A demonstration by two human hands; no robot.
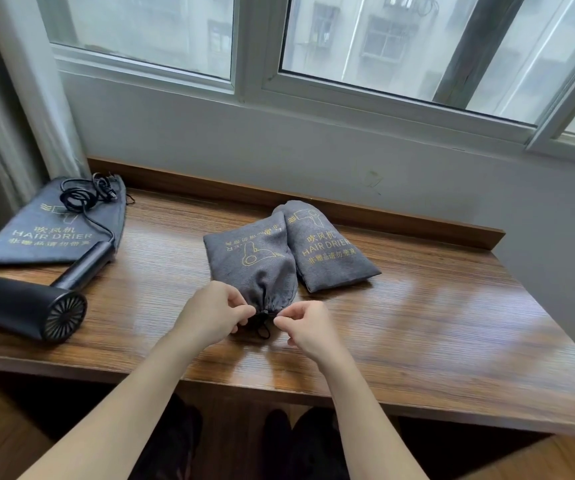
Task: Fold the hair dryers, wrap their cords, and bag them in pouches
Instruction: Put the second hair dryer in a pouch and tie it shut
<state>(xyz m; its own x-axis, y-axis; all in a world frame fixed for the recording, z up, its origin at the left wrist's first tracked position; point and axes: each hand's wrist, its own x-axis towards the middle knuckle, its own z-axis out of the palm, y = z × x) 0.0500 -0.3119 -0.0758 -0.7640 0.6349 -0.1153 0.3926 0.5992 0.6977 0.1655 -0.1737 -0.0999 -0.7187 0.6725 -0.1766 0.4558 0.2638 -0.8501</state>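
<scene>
A filled grey pouch [249, 263] with gold print lies mid-table, its gathered mouth toward me. My left hand [211, 315] and my right hand [308, 327] each pinch the black drawstring [261, 325] at that mouth, one on either side. A second filled grey pouch [327, 247] lies just right of it, touching. At the left, a black hair dryer [26, 306] lies unfolded on the table, its handle pointing back. Its black cord [85, 195] runs loosely coiled over an empty flat pouch [33, 237].
The wooden table [435, 323] stands against a white wall under a window [383, 46]. A raised wooden lip [400, 216] runs along the back edge. A curtain [5, 116] hangs at the far left. Dark shoes [279, 441] show below the front edge.
</scene>
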